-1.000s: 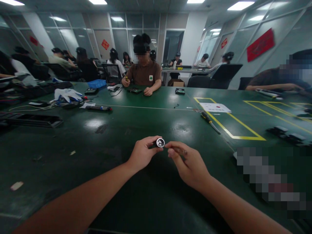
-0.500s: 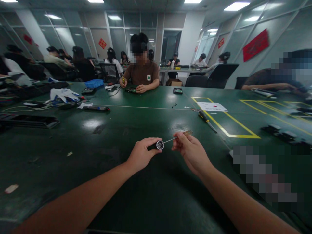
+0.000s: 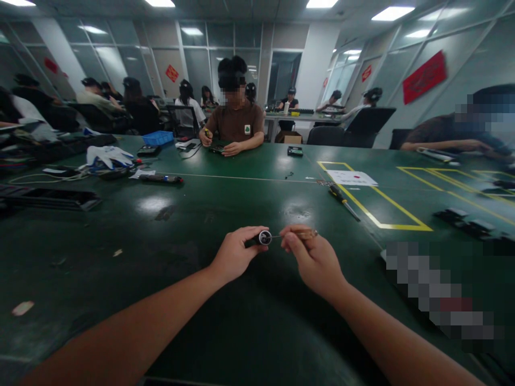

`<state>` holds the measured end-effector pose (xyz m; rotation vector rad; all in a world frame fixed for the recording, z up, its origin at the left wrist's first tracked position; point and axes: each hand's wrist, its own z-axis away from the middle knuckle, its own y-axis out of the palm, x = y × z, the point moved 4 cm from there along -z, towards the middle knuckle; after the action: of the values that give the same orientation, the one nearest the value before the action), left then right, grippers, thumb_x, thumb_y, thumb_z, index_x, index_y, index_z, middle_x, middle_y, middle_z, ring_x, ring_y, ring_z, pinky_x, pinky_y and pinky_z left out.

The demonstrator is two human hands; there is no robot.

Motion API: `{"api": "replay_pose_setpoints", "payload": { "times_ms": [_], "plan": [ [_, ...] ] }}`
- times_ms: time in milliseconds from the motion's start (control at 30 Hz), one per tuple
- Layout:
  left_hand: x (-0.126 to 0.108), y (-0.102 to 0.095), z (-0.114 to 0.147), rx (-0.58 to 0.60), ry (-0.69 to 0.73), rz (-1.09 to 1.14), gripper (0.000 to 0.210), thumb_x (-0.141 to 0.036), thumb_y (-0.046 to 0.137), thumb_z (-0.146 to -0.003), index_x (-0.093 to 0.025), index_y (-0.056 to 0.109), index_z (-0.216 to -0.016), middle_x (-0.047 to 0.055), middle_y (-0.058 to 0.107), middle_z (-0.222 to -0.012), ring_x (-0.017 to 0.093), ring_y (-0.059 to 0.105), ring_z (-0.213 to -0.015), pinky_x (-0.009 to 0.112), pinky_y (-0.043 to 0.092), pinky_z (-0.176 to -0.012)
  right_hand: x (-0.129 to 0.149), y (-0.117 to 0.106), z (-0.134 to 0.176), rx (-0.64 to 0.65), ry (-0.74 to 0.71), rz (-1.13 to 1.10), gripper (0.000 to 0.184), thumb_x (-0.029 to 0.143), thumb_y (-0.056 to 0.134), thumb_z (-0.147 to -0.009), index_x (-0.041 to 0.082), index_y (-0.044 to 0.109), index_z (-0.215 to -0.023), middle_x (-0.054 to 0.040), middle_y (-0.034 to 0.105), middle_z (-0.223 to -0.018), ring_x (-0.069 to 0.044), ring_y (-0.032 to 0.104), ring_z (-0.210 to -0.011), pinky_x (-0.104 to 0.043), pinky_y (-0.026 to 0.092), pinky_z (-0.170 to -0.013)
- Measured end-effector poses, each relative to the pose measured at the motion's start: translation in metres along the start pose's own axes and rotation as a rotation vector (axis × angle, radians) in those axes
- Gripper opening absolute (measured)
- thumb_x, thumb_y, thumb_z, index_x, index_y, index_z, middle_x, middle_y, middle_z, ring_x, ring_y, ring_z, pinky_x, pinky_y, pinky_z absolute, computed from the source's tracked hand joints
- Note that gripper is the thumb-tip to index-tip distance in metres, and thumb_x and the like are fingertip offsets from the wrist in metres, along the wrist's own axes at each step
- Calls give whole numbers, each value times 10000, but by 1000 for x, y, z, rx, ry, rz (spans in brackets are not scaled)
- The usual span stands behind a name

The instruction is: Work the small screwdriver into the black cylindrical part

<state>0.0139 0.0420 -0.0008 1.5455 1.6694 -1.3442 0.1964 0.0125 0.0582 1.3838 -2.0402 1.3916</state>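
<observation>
My left hand (image 3: 235, 254) is closed around a short dark cylinder (image 3: 264, 237) with a silver rim, its open round end facing me. In my right hand (image 3: 316, 257) is a screwdriver (image 3: 308, 234) with a translucent amber handle. Its thin metal shaft runs leftward from my fingers to the cylinder's open end. Whether the tip touches anything inside is too small to tell. Both hands are above the green table (image 3: 225, 332), close to each other.
A black-and-yellow screwdriver (image 3: 344, 201) lies beyond my right hand, near a white paper (image 3: 352, 178) and yellow tape lines. White gloves (image 3: 108, 158) and a pen-like tool (image 3: 161, 179) lie at left. A co-worker (image 3: 235, 120) sits opposite, handling a circuit board.
My right hand has turned and shifted slightly, so the screwdriver is more level and less of its shaft shows. My left hand still holds the cylinder in nearly the same place.
</observation>
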Motion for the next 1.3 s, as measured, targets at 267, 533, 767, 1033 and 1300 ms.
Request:
{"api": "replay_pose_setpoints", "payload": {
  "times_ms": [267,533,767,1033,1300],
  "plan": [
    [-1,0,-1,10,9,-64,431,-151,770,-806,-256,726,-1222,48,723,-1257,237,644,-1203,447,459,-1110,-40,11,-7,-144,418,-682,332,502,657,-910,171,656,-921,6,630,-696,-145,597,-617,-294,500,-614],
    [-3,-1,0,12,-1,-69,425,-156,762,-812,-263,729,-1222,51,720,-1265,247,637,-1218,455,447,-1120,-41,19,-7,-130,565,-864,370,512,758,-809,169,647,-889,6,619,-680,-141,578,-605,-296,492,-604],
    [-4,0,0,17,16,-91,436,-156,762,-810,-276,725,-1228,43,725,-1257,249,642,-1206,458,453,-1110,-39,13,-5,-123,423,-647,345,524,645,-909,181,639,-939,2,628,-715,-154,601,-635,-309,504,-640],
    [-5,-1,0,15,-10,-117,424,-159,749,-827,-283,724,-1232,37,716,-1281,248,630,-1227,459,441,-1124,-3,-2,-1,-36,14,9,247,344,481,-1025,203,660,-929,-32,692,-783,-192,664,-717,-328,506,-694],
    [-1,-1,-1,0,-30,-58,437,-153,747,-821,-282,720,-1237,46,712,-1278,250,635,-1219,461,443,-1127,-9,1,-2,-13,49,-44,263,376,482,-1027,206,672,-963,-35,708,-797,-194,676,-731,-337,523,-719]
  ]
}}
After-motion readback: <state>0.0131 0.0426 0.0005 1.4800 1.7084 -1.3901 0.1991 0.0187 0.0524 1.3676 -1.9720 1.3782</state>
